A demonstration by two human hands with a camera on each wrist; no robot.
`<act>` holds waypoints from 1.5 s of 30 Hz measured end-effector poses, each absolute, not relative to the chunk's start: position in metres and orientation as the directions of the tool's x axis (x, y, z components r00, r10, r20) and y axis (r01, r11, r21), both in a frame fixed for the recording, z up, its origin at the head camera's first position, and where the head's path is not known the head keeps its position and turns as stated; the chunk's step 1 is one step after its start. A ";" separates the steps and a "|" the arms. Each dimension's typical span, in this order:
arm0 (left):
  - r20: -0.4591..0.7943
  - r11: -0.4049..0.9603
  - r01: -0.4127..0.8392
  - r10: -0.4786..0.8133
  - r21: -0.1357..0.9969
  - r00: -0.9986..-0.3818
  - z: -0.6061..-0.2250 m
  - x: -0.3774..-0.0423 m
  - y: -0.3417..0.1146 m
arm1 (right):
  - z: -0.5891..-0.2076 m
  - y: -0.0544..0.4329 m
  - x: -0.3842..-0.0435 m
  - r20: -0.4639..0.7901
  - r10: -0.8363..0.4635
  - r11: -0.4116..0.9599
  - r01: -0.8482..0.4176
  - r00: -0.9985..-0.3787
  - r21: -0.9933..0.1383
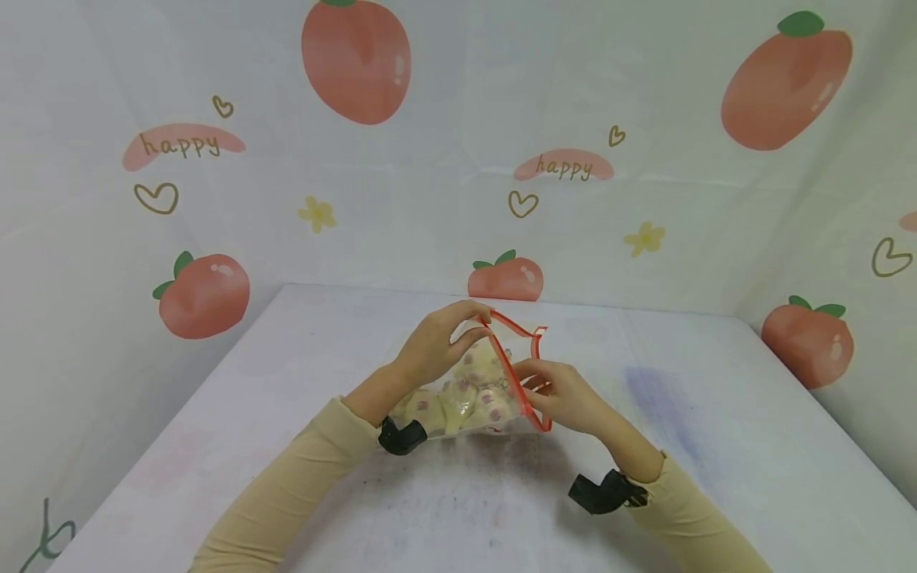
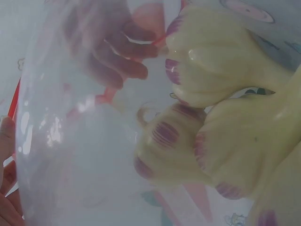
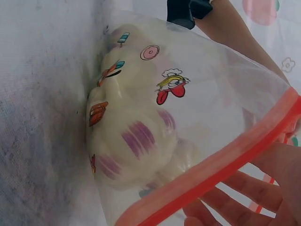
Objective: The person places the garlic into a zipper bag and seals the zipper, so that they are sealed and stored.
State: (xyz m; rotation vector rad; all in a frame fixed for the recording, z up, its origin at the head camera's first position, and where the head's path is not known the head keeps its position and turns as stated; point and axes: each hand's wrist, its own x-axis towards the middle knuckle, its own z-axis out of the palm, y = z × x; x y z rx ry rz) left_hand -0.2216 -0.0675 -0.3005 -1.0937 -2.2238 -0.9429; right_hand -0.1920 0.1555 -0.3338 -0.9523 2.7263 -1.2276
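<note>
A clear zip bag (image 1: 444, 422) with a red-edged mouth (image 1: 507, 368) lies on its side at the table's middle, its mouth facing right. Inside are several pale garlic bulbs (image 3: 136, 141) with purple streaks. My left hand (image 1: 440, 338) pinches the upper rim between thumb and fingertips; its fingers (image 2: 7, 141) show at the edge of the left wrist view. At the mouth is my right hand (image 1: 566, 394), fingers loosely bent and spread beside the red rim. Through the plastic, the left wrist view shows the right hand's fingers (image 2: 124, 52) with nothing between them.
The white table (image 1: 430, 517) has grey and bluish smudges in front of and right of the bag. Behind it hangs a white cloth (image 1: 444, 199) printed with red fruit, hearts and flowers. A black wrist mount (image 1: 602, 492) sits on my right wrist.
</note>
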 end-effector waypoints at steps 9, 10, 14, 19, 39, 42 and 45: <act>0.663 0.440 0.814 0.484 0.380 -0.571 -0.301 -0.222 -0.067 | -0.329 0.162 -0.194 0.353 -0.413 0.525 -0.536 -0.840 -0.661; 0.663 0.439 0.814 0.485 0.380 -0.571 -0.301 -0.222 -0.067 | -0.328 0.162 -0.193 0.367 -0.394 0.525 -0.534 -0.843 -0.662; 0.666 0.437 0.817 0.486 0.376 -0.567 -0.301 -0.222 -0.067 | -0.326 0.163 -0.193 0.410 -0.320 0.528 -0.519 -0.854 -0.671; 0.664 0.444 0.815 0.485 0.373 -0.569 -0.301 -0.221 -0.067 | -0.327 0.164 -0.195 0.430 -0.254 0.536 -0.496 -0.866 -0.683; 0.647 0.452 0.814 0.506 0.365 -0.571 -0.302 -0.220 -0.065 | -0.333 0.166 -0.206 0.363 -0.279 0.547 -0.458 -0.889 -0.701; 0.634 0.452 0.809 0.511 0.376 -0.580 -0.303 -0.219 -0.065 | -0.334 0.167 -0.207 0.360 -0.277 0.541 -0.454 -0.891 -0.708; 0.627 0.442 0.810 0.519 0.385 -0.581 -0.303 -0.218 -0.065 | -0.335 0.168 -0.208 0.355 -0.277 0.540 -0.450 -0.893 -0.711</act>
